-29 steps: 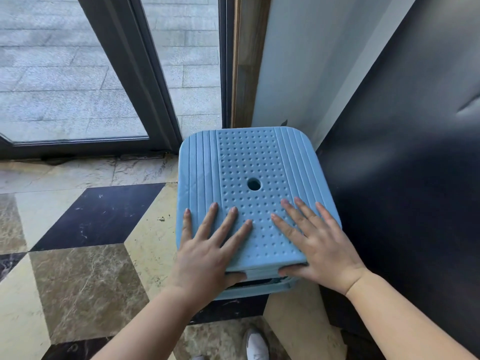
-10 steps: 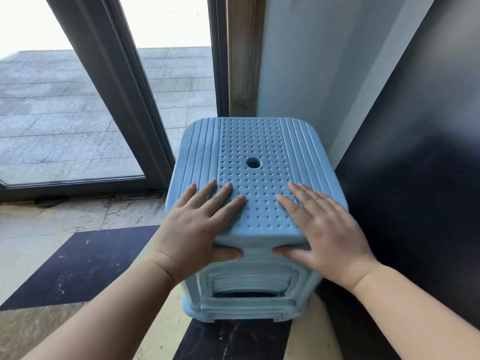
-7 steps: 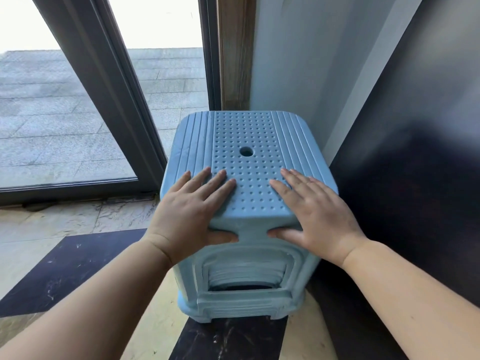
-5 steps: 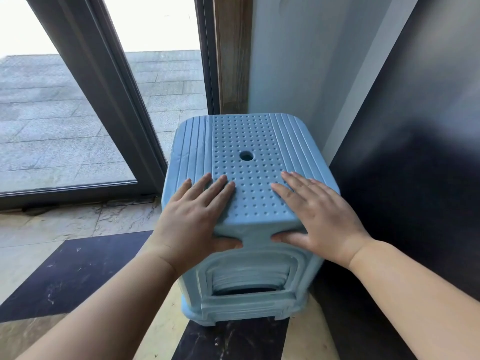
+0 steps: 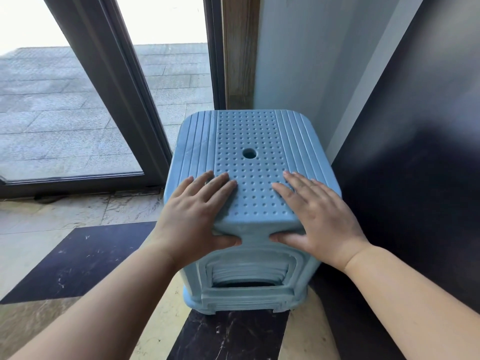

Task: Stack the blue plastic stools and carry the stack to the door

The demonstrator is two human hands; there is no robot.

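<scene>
The door (image 5: 109,100) is seen at left, open floor (image 5: 65,229) before it. The stack (image 5: 249,209) is grasped at its near top edge by the left hand (image 5: 197,219) and right hand (image 5: 317,216), fingers flat on top, thumbs hooked under. A dark panel (image 5: 415,178) is close at right.

The floor (image 5: 78,258) is polished marble laid in large diagonal tiles, cream and brown-veined ones alternating with near-black ones. The stack of blue plastic stools (image 5: 249,289) stands directly on it, its base straddling a cream tile and a black tile, close to the dark door frame (image 5: 78,184) at the floor's far edge and tight beside a dark wall panel (image 5: 415,178).
</scene>
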